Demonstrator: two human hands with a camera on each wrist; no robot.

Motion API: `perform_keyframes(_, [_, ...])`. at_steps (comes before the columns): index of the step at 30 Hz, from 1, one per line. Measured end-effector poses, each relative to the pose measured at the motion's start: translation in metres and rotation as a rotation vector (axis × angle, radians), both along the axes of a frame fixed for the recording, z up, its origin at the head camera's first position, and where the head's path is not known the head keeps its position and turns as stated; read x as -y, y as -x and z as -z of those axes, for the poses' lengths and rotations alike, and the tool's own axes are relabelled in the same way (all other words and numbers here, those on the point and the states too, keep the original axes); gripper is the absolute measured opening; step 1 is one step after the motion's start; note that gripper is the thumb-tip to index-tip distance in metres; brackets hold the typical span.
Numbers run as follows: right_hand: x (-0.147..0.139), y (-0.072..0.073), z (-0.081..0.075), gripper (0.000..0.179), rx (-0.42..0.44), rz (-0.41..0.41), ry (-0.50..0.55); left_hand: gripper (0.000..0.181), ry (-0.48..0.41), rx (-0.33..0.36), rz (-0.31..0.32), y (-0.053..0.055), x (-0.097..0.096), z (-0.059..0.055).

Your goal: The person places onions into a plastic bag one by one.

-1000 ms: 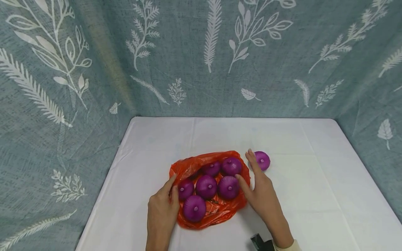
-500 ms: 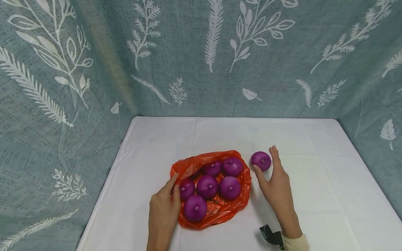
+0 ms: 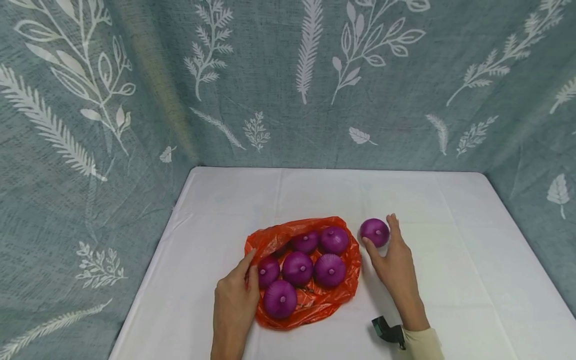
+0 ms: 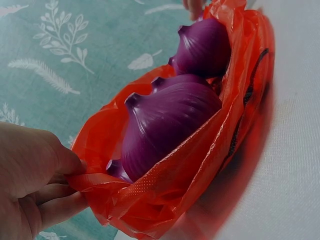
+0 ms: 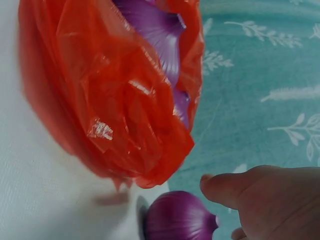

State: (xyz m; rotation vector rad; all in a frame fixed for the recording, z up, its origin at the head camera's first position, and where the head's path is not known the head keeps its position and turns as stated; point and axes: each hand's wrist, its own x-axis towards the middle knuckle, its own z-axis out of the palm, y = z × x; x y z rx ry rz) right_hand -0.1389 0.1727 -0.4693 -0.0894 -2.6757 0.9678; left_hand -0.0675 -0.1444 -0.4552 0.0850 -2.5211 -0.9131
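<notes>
An orange-red plastic bag [image 3: 330, 306] lies with its mouth spread, holding several purple onions [image 3: 297, 269]. My left hand [image 3: 235, 300] pinches the bag's left rim between thumb and fingers; the left wrist view shows the plastic [image 4: 145, 200] caught there. Just right of the bag sits a single onion [image 3: 374, 232] on the table. Around it my right hand [image 3: 396, 270] is spread, thumb at its near left and fingers at its right. In the right wrist view the thumb [image 5: 225, 190] is apart from that onion [image 5: 177, 220]; most other fingers are hidden.
White cloth covers the table [image 3: 450, 260]. A teal curtain [image 3: 279, 85] with white leaf prints stands behind it and at both sides. A small black device [image 3: 388, 332] sits at the right wrist by a cream sleeve [image 3: 420, 342].
My right hand has moved right, from the bag's right edge to around the lone onion, then barely shifted. The left hand keeps its hold on the bag.
</notes>
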Motion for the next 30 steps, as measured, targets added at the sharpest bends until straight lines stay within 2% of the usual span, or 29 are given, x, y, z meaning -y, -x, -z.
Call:
perform_keyframes(10, [-0.003, 0.007, 0.009, 0.091, 0.091, -0.032, 0.009, 0.037, -0.006, 0.016, -0.013, 0.0, 0.0, 0.0])
perform_keyframes(22, [-0.007, 0.011, 0.018, 0.084, 0.092, -0.025, 0.034, 0.037, -0.01, 0.015, -0.018, -0.002, 0.001, -0.001])
perform_keyframes(30, [-0.005, 0.008, 0.012, 0.082, 0.057, -0.04, 0.034, 0.038, -0.018, 0.016, -0.01, -0.002, 0.001, -0.001])
